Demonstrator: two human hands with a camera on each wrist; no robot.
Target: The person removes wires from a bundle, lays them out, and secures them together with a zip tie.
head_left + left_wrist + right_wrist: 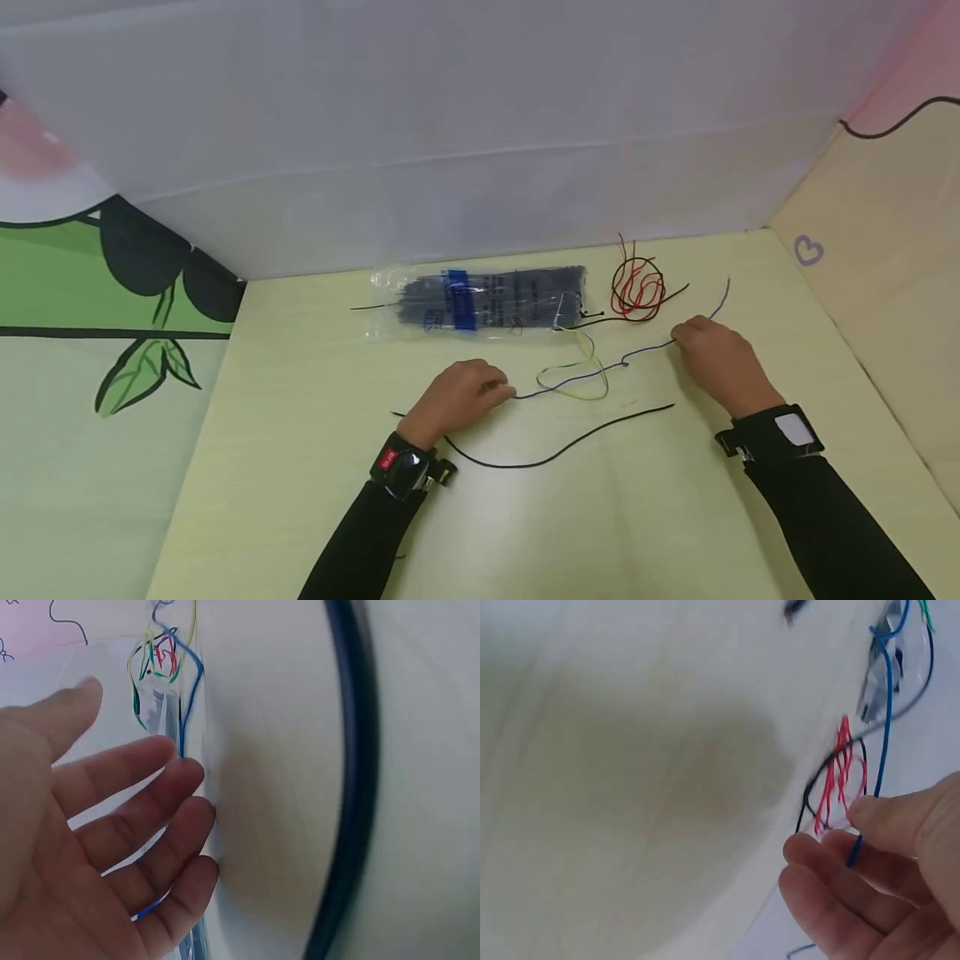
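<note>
A thin blue wire stretches between the two hands, with a small kink or loop midway. The right hand pinches it between thumb and fingers near one end, and a short tail sticks out beyond. In the left wrist view, the left hand has its thumb held apart and its fingers loosely bent. The blue wire runs up to its index and middle fingertips, and a bit of blue shows behind the fingers. A yellow-green wire lies in loops under the blue one. One black wire curves across the table below the left hand.
A clear plastic bag of dark strips, with a blue label, lies toward the back of the pale table. Right of it sits a coil of red wire tangled with black wire. White cloth rises behind the table.
</note>
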